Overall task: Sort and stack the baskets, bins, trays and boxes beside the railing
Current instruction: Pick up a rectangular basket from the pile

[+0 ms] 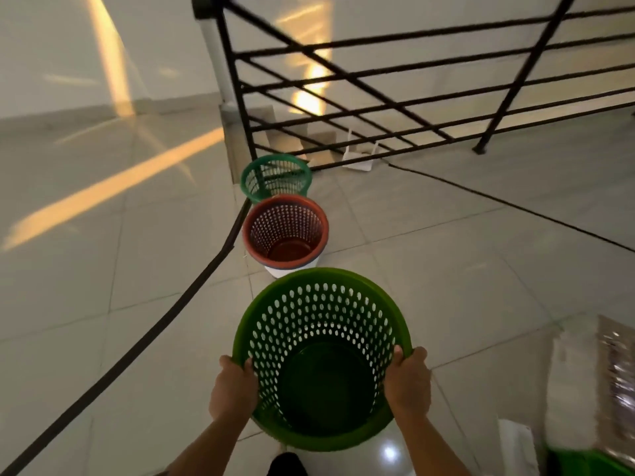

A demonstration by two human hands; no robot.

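Hands [233, 389] [407, 383], 2, grip our green basket [321, 359] by its rim, fingers curled over; red basket [285, 231] stands straight ahead.

A single wide-angle camera, worn on the person's head, looks forward and steeply down over the tiled floor [446, 304]; no second view exists, so no part of the scene is shared between views. The nearest content lies at the bottom edge, where the left hand [233, 386] and right hand [409, 383] enter from below at arm's length on the green basket [321, 304]. The line of sight runs away from the wearer past the red basket [285, 228] and teal basket [276, 176] to the black railing [412, 80] in the upper frame, whose bars appear bowed by the lens.
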